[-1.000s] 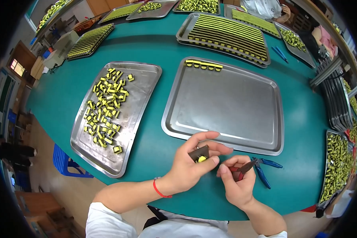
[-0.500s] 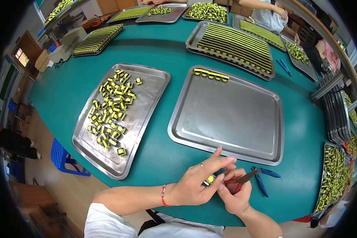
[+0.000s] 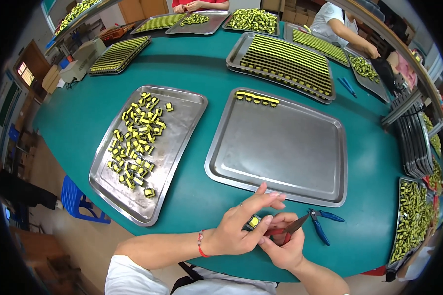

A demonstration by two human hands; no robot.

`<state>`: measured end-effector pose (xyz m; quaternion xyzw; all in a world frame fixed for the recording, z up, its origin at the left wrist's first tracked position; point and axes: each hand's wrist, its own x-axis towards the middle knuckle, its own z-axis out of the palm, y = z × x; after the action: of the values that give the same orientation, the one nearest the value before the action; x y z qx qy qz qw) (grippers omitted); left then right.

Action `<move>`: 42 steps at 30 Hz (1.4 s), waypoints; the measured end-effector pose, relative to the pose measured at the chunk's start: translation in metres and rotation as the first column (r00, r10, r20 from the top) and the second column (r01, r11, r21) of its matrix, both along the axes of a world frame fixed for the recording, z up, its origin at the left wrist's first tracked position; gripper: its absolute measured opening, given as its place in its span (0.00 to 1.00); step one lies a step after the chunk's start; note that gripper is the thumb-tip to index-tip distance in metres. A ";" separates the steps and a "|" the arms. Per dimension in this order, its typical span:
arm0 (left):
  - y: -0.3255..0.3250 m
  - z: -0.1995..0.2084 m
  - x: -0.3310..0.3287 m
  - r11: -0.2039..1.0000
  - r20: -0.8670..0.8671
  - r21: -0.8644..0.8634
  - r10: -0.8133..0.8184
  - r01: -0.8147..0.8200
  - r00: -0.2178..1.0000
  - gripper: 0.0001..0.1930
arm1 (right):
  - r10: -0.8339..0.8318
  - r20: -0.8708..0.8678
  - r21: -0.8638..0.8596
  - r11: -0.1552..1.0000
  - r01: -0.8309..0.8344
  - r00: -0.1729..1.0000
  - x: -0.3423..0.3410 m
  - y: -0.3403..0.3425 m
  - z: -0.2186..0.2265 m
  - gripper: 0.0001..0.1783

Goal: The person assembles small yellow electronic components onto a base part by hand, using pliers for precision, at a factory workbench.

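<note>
Between the fingers of my left hand is a small yellow-and-black transformer with metal pins. My right hand grips red-handled pliers, their dark pointed jaws facing up and right. Both hands meet just in front of a metal tray, fingertips close together. Along that tray's far left edge stands a short row of transformers. To the left, a second metal tray carries a loose heap of transformers. Blue-handled pliers lie spread on the table, right of my right hand.
Stacked trays of neatly rowed transformers stand beyond the tray, near blue tweezers. A full tray of loose ones is at the right edge, below stacked bare trays. Co-workers' arms show across the green table.
The view has shifted slightly. My hands stay together, and the transformer shows more clearly between my left fingers. Across the table, a red-clad person comes into view and another's arm reaches out.
</note>
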<state>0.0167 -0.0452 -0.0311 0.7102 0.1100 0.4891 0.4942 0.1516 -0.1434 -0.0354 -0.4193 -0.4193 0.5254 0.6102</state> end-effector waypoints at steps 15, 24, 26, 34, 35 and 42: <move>0.001 0.025 -0.006 0.960 -0.508 0.234 -0.015 0.154 0.861 0.35 | -0.010 0.189 -0.055 0.998 0.021 0.982 0.007 0.005 -0.002 0.18; 0.007 0.027 -0.015 0.973 -0.449 0.172 -0.063 0.156 0.891 0.33 | 0.054 -0.055 0.004 0.999 -0.053 0.997 0.023 0.002 -0.013 0.22; 0.006 0.022 -0.014 0.980 -0.397 0.116 -0.102 0.161 0.912 0.34 | 0.092 -0.039 0.005 0.996 -0.092 0.995 0.025 0.004 -0.011 0.20; 0.008 0.023 -0.010 0.989 -0.318 -0.023 -0.148 0.148 0.936 0.28 | 0.037 -0.049 -0.042 0.998 -0.039 0.998 0.025 0.005 -0.005 0.19; 0.006 0.029 -0.010 0.991 -0.308 -0.029 -0.132 0.129 0.942 0.24 | 0.024 -0.082 -0.121 0.992 -0.034 0.996 0.024 0.003 -0.004 0.20; 0.003 0.022 -0.015 0.983 -0.319 -0.030 -0.180 0.180 0.930 0.23 | 0.159 -0.262 0.005 0.987 -0.163 0.952 0.018 0.005 -0.012 0.20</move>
<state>0.0014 -0.0427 -0.0094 0.7871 0.1232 0.3199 0.5128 0.1693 -0.1387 -0.0478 -0.3159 -0.3636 0.6275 0.6118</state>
